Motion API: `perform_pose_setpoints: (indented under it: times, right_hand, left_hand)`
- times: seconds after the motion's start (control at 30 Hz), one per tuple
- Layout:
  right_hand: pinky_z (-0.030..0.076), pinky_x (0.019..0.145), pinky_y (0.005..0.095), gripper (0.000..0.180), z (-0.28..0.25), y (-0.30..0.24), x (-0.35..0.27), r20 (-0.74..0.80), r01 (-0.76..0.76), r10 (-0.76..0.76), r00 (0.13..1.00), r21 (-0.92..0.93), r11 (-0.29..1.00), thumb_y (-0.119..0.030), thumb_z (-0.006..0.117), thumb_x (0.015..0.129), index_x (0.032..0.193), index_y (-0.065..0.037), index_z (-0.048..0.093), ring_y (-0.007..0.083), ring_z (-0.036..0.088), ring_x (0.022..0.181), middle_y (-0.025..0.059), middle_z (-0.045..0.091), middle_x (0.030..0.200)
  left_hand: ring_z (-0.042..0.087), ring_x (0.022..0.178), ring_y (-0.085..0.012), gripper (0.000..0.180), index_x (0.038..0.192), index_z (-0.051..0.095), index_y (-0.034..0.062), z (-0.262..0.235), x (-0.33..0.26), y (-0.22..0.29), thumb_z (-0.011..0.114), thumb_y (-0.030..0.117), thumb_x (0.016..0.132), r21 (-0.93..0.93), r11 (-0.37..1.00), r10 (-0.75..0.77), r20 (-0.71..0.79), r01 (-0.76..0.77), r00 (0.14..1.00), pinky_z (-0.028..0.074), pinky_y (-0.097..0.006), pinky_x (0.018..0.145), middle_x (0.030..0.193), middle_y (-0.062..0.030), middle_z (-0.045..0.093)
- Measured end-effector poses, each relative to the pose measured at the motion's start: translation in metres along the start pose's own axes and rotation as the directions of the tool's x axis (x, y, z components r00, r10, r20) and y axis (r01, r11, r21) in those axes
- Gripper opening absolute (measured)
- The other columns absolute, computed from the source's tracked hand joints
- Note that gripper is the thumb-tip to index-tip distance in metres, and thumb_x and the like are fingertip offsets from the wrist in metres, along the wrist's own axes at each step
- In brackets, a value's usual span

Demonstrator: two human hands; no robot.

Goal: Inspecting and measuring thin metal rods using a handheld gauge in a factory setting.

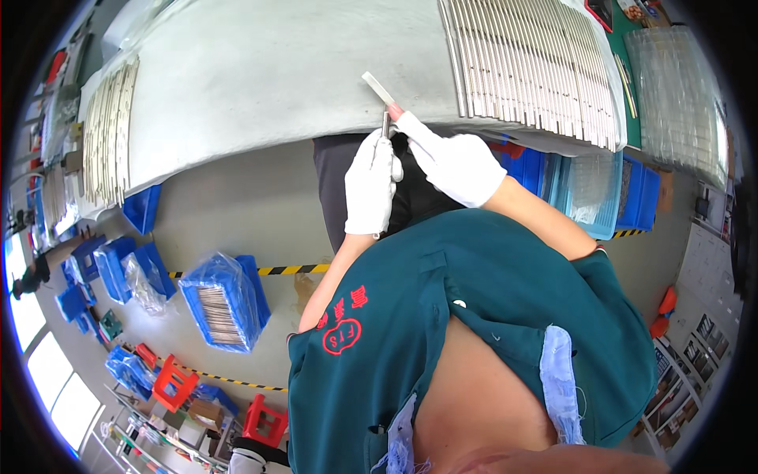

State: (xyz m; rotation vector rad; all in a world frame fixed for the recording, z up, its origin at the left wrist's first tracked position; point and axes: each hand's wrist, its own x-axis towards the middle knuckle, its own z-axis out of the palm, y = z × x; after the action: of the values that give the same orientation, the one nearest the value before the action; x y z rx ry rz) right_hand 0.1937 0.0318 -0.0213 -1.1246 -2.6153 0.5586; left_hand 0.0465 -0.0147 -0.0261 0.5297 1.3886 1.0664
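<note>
Both gloved hands pinch one thin metal strip point(379, 89) at the table point(276, 71) edge: left hand point(371, 186) low, right hand point(454, 166) higher. Loose grip risks dropping it floorward.

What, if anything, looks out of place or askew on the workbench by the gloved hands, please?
One thin metal strip lies slanted alone on the grey mat, apart from the neat row of strips; the right hand touches its end.

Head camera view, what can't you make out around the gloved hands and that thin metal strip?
- Left hand: what its glove pinches below the metal strip is too small to tell.
- Right hand: fingertips hidden behind the strip's lower end.
- Rows of strips: cut off by the top edge.
- Blue bin: contents blurred under plastic wrap.
</note>
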Motion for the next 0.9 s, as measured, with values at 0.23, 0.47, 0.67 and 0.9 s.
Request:
perform_pose_setpoints:
  times: [0.23,0.47,0.67,0.9]
  right_hand:
    - [0.039,0.037,0.0308,0.048,-0.003,0.002,-0.011,0.157,0.038,-0.019,0.987,-0.119,0.992,-0.007,0.050,0.083,0.129,0.001,0.041,0.0185,0.047,0.036,0.0112,0.058,0.112]
    - [0.038,0.037,0.0306,0.056,0.003,0.002,-0.008,0.066,0.043,-0.040,0.997,-0.040,0.998,-0.007,0.051,0.082,0.135,0.000,0.033,0.0190,0.046,0.036,0.0118,0.060,0.106]
    - [0.039,0.037,0.0325,0.057,-0.004,-0.002,-0.004,0.100,-0.039,0.043,0.994,-0.038,0.999,-0.010,0.049,0.086,0.138,-0.004,0.028,0.0205,0.047,0.037,0.0125,0.063,0.084]
    - [0.039,0.037,0.0329,0.060,0.004,0.004,-0.017,0.143,0.025,-0.010,0.990,-0.102,0.994,-0.008,0.051,0.082,0.137,-0.002,0.029,0.0205,0.047,0.037,0.0123,0.059,0.107]
  left_hand:
    - [0.035,0.049,-0.0012,0.031,0.117,0.054,0.0042,0.004,-0.002,0.001,0.045,0.023,0.094,-0.009,0.999,-0.052,-0.058,0.052,0.997,0.028,-0.018,0.044,0.061,0.0041,0.047]
    - [0.036,0.050,-0.0015,0.031,0.117,0.054,0.0041,0.005,-0.003,0.004,0.045,0.024,0.094,-0.015,0.997,-0.075,-0.042,0.074,0.996,0.029,-0.018,0.045,0.062,0.0035,0.047]
    - [0.037,0.050,-0.0019,0.031,0.116,0.055,0.0032,0.006,-0.002,0.002,0.045,0.023,0.094,0.019,1.000,-0.016,-0.059,0.018,0.998,0.029,-0.018,0.045,0.061,0.0035,0.047]
    - [0.032,0.047,-0.0008,0.030,0.116,0.055,0.0033,0.003,-0.003,0.000,0.044,0.022,0.095,-0.041,0.998,-0.041,-0.022,0.040,0.999,0.026,-0.018,0.042,0.061,0.0041,0.046]
